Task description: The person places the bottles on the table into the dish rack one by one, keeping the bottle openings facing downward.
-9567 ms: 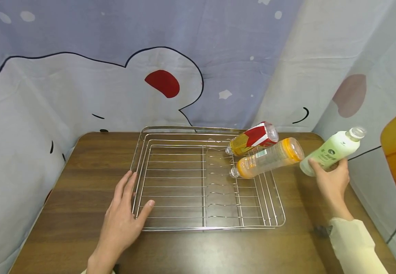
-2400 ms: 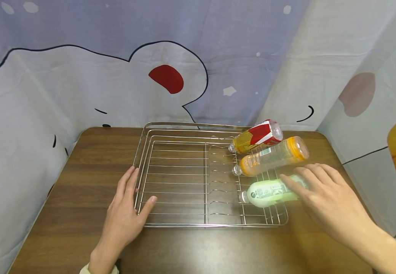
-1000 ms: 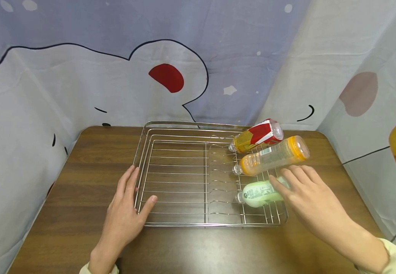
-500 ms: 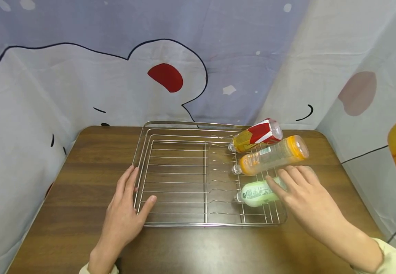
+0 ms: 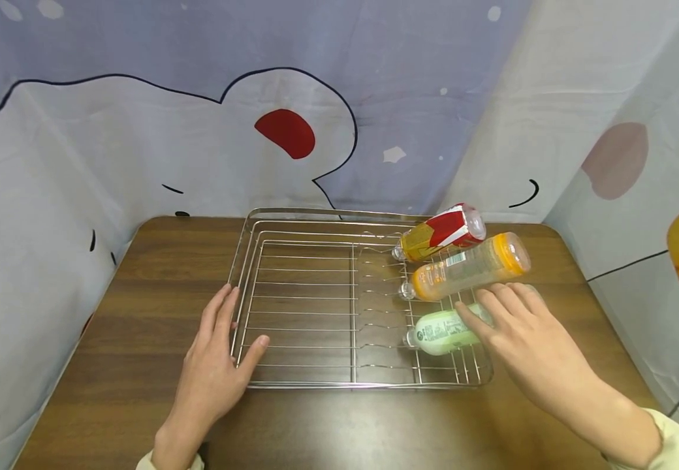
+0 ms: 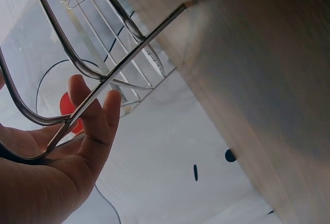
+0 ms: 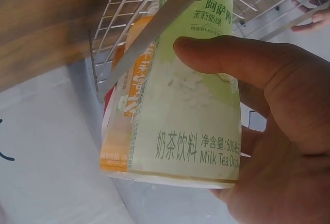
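A silvery wire rack (image 5: 304, 386) sits on the wooden table. My left hand (image 5: 204, 378) grips its left side, thumb inside and fingers outside; the left wrist view shows that hand (image 6: 67, 183) around the metal rail (image 6: 124, 61). A pale green milk tea bottle (image 5: 442, 331) lies tilted across the rack's right part, neck inward. My right hand (image 5: 533, 346) holds it near the base, which the hand hides from above. In the right wrist view the thumb presses the green label (image 7: 188, 110). Beyond it lie an orange-labelled bottle (image 5: 451, 274) and a red-and-yellow bottle (image 5: 442, 235).
The brown tabletop (image 5: 328, 431) extends around the rack. A patterned curtain (image 5: 410, 117) hangs along the table's back and sides. Between the rack's middle bar and its right side runs a row of wavy wires (image 5: 380, 328).
My right hand has brought the green bottle from beside the rack onto its right part, then slid it slightly inward. My left hand keeps its place; the last half second shows hardly any motion.
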Demonstrator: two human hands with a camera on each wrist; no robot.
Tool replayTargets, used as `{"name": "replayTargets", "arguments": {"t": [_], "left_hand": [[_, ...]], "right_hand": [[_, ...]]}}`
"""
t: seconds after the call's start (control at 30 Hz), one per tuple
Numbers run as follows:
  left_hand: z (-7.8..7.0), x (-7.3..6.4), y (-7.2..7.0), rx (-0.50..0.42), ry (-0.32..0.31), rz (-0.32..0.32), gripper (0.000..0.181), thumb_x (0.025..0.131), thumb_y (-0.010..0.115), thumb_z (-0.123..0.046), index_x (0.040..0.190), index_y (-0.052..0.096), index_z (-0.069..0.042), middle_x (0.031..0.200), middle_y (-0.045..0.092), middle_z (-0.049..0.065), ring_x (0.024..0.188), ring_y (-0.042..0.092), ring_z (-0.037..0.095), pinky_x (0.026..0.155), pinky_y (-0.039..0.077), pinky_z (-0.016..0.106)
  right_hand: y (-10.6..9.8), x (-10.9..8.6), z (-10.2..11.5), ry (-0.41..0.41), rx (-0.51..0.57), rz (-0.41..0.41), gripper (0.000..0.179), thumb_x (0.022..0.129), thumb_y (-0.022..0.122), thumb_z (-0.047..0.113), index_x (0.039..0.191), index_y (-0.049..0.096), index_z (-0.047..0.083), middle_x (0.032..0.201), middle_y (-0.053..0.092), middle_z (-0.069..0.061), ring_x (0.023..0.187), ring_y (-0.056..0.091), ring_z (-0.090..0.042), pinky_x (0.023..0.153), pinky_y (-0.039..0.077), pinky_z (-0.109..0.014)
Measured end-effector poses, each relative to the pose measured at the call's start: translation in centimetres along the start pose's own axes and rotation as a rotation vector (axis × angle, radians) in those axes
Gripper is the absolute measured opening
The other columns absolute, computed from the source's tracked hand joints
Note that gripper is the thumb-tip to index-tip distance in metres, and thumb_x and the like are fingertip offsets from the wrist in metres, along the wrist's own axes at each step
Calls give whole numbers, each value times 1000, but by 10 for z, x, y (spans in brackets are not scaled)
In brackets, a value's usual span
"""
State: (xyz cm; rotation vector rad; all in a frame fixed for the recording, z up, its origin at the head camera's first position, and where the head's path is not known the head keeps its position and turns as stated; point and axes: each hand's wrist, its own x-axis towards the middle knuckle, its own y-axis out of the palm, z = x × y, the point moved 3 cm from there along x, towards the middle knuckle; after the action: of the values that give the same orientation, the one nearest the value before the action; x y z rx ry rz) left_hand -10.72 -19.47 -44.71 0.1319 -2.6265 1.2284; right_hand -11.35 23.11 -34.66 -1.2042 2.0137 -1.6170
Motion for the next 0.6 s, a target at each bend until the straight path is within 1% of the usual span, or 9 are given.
{"name": "replayTargets", "arguments": {"t": [0.1,0.37,0.6], "left_hand": [[1,0,0,1,1,4,91,103,78,-33,176,27,-12,179,28,12,126,71,43,83,55,76],[0,0,0,-2,15,-5,89,105,76,-34,176,28,-11,179,29,12,122,72,42,78,58,67],[1,0,2,7,10,-12,88,105,75,-37,176,29,-12,179,29,11,119,73,40,76,57,64]], "right_hand": [[-1,0,0,1,8,-3,86,51,83,-30,131,76,-1,120,62,-26,112,58,-50,99,48,-62],[-2,0,0,8,27,-3,81,56,80,-30,131,76,1,118,62,-25,112,58,-49,101,48,-62],[-3,0,0,13,33,4,83,55,81,-31,131,76,1,117,63,-24,112,58,-48,102,49,-61]]}}
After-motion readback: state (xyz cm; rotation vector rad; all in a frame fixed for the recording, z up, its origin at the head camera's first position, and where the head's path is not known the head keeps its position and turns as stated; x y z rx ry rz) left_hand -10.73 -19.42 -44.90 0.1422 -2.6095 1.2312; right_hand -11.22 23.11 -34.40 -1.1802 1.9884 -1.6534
